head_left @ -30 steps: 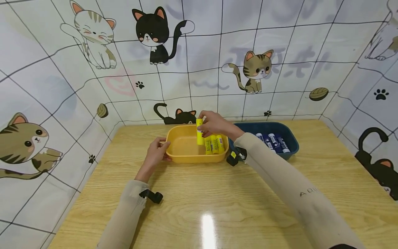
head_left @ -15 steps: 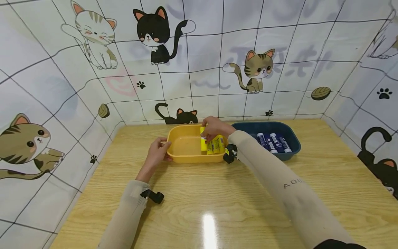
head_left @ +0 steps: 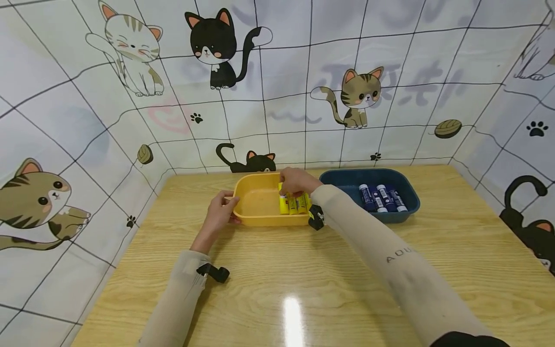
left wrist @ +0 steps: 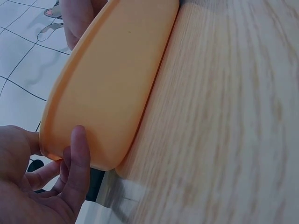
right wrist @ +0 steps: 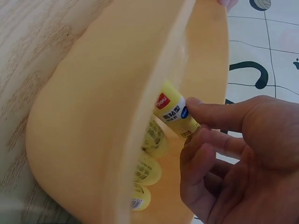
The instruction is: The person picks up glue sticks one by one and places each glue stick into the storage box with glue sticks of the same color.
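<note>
A yellow plastic bin (head_left: 269, 221) stands on the table, and my left hand (head_left: 219, 212) holds its left end. In the left wrist view the fingers (left wrist: 80, 154) of that hand lie against the end wall. My right hand (head_left: 298, 181) reaches into the bin and pinches a yellow glue stick (right wrist: 175, 112) between thumb and fingers. The held stick leans in the right wrist view, its lower end hidden behind the bin's wall. Several other yellow glue sticks (head_left: 293, 206) lie side by side to its right, partly covered by the right hand in the head view.
Right of the yellow bin stands a dark blue bin (head_left: 342, 177) with several blue glue sticks (head_left: 366, 197) in it. Behind both rises a cat-patterned wall covering (head_left: 286, 111). The wooden table (head_left: 260, 279) extends in front, with a bright reflection.
My right hand has lowered the yellow glue stick into the bin and moved slightly right, beside the other yellow ones. The left hand keeps its hold on the bin.
</note>
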Tool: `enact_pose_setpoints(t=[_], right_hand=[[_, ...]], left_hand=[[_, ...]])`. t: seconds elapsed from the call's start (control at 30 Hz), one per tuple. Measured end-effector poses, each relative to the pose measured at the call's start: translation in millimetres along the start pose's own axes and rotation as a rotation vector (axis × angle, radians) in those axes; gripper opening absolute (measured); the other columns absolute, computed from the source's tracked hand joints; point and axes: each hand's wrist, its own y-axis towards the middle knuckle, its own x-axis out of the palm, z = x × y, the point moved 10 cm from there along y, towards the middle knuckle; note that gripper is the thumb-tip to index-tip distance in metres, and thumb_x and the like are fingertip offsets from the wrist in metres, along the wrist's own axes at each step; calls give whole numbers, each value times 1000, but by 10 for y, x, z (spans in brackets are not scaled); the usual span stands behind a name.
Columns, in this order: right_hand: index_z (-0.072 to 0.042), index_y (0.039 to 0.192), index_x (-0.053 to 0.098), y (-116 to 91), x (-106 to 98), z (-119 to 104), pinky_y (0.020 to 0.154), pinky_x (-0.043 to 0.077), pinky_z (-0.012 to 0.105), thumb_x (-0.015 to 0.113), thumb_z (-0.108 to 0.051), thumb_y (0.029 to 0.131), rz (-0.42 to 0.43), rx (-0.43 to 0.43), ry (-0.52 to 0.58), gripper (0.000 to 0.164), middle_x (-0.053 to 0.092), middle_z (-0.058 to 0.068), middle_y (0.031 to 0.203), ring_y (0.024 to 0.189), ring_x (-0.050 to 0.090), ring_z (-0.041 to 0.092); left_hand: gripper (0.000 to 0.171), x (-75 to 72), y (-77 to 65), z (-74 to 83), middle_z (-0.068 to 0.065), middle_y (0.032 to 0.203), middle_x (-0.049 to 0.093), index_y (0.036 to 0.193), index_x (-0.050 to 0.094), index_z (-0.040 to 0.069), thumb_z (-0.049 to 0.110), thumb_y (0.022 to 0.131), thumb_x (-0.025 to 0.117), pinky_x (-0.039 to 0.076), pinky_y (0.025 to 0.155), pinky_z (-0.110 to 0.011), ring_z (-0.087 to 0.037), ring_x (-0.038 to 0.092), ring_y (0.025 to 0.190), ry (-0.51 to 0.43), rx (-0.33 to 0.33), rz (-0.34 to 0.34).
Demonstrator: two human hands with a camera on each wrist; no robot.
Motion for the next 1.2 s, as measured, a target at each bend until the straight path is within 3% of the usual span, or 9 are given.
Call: enact_pose_setpoints(t=[0.27, 0.5, 0.6, 0.73, 0.8, 0.93, 1.2], right_hand=[[-6, 139, 63, 111, 91, 114, 53, 48, 22, 69, -23, 100, -43, 4, -66, 43, 69, 11, 112, 62, 55, 15], [-6, 140, 63, 59, 106, 186, 71, 52, 24, 69, -29, 100, -58, -24, -149, 46, 69, 10, 122, 87, 63, 17], [-7, 141, 62, 58, 110, 213, 67, 50, 24, 67, -33, 101, -71, -32, -107, 48, 68, 8, 107, 79, 59, 16], [-6, 139, 58, 0, 3, 199, 54, 38, 25, 61, -39, 105, -68, -79, 2, 48, 56, 4, 80, 60, 43, 14], [-7, 139, 54, -65, -82, 172, 51, 33, 25, 57, -41, 107, -48, -119, 69, 47, 52, 3, 73, 54, 36, 13], [-8, 141, 51, -289, -215, 131, 49, 36, 27, 51, -40, 109, -6, -210, 145, 45, 55, 6, 70, 47, 33, 11], [-10, 129, 61, -965, -446, 268, 46, 39, 28, 46, -37, 112, 111, -361, 199, 35, 58, 11, 68, 45, 40, 16]], left_hand=[[42, 14, 17, -22, -16, 102, 56, 142, 51, 2, 24, 107, 57, 65, 58, -31, -12, 66, 61, 6, 21, 31], [39, 76, 54, -3, -15, 99, 55, 140, 53, 3, 23, 107, 57, 65, 57, -32, -14, 66, 60, 10, 32, 23], [38, 86, 52, -13, -16, 100, 55, 139, 53, 4, 24, 107, 58, 66, 58, -33, -15, 66, 60, 13, 24, 18], [40, 92, 56, -11, -19, 104, 55, 141, 53, 4, 25, 107, 57, 66, 60, -33, -15, 66, 62, 26, 27, 9], [40, 83, 54, -9, -20, 105, 55, 141, 53, 4, 25, 107, 58, 66, 60, -33, -15, 65, 62, 29, 30, 9], [40, 64, 40, -15, -21, 106, 55, 141, 53, 4, 26, 107, 58, 66, 61, -33, -14, 65, 64, 31, 26, 5], [45, -18, 16, -46, -21, 107, 55, 144, 50, 5, 31, 108, 57, 67, 63, -33, -14, 65, 66, 33, 12, 8]])
